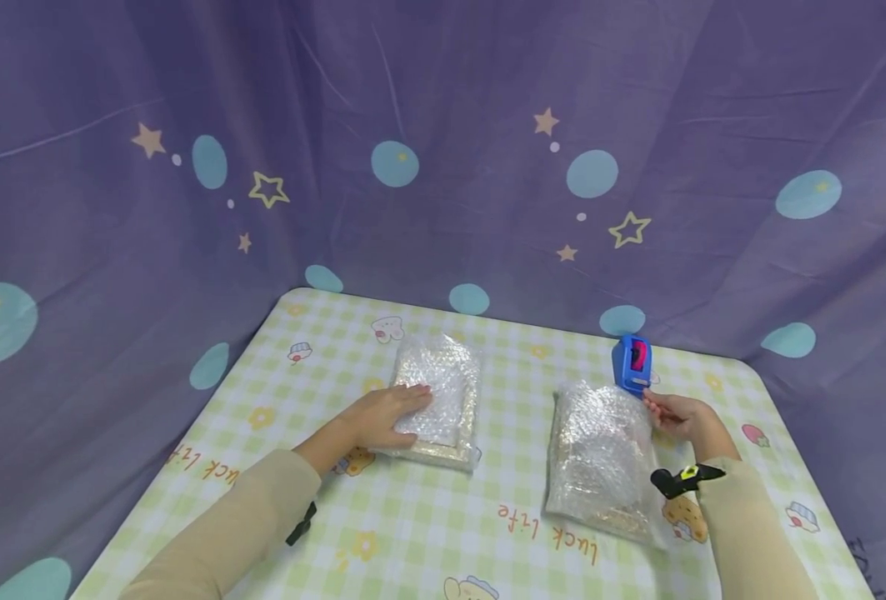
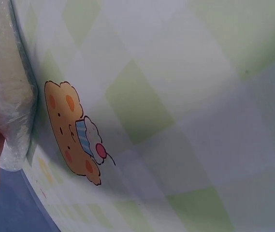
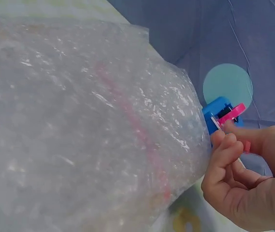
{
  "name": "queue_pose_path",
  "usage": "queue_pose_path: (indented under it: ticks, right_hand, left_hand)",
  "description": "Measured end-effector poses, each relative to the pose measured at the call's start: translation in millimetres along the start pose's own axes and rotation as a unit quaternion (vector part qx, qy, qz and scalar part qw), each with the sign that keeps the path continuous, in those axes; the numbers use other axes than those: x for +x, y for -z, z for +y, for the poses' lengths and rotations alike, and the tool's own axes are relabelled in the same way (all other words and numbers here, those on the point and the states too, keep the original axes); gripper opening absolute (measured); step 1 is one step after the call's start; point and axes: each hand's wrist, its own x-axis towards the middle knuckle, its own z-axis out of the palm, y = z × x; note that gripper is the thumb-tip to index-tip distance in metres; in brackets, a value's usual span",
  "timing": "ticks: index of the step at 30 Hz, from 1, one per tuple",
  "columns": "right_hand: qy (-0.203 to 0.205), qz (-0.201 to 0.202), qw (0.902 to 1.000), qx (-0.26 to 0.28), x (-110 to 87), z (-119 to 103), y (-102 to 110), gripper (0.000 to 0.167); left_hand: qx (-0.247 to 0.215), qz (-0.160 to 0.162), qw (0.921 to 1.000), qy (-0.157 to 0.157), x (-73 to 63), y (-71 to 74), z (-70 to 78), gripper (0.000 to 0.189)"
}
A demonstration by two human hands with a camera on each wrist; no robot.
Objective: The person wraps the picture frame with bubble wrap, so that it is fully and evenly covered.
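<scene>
My left hand rests with its fingers extended on a flat bubble-wrapped package left of the table's middle; the left wrist view catches only the package's edge and part of the hand. On the right lies a second bubble-wrapped package, with a pink streak showing on it in the right wrist view. At its far right corner stands a blue tape dispenser with a pink roll. My right hand pinches the tape's end at the dispenser's cutter, fingertips mostly hiding it.
A green-and-white checked cloth with printed cartoons covers the table. Purple curtains with stars and blue ovals hang close behind the table and along its sides. The dispenser stands near the table's back edge.
</scene>
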Motion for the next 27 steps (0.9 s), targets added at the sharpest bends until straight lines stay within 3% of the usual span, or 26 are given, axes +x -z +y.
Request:
queue_pose_path:
  ticks: [5,14,27]
  right_hand:
    - [-0.007,-0.007,0.9998,-0.016,5.2,-0.9,2.3,0.052]
    - [-0.028,0.030,0.9972,-0.063,11.5,-5.0,-1.9,0.055]
    - [-0.027,0.022,0.9985,-0.043,15.0,-3.3,0.9,0.054]
  left_hand:
    - [0.003,-0.002,1.0000,0.001,0.0,-1.6,-1.2,0.069]
    - [0.005,0.002,1.0000,-0.003,0.2,-2.1,-2.2,0.070]
    - [0.012,0.012,0.9998,-0.014,0.5,-3.9,-3.1,0.069]
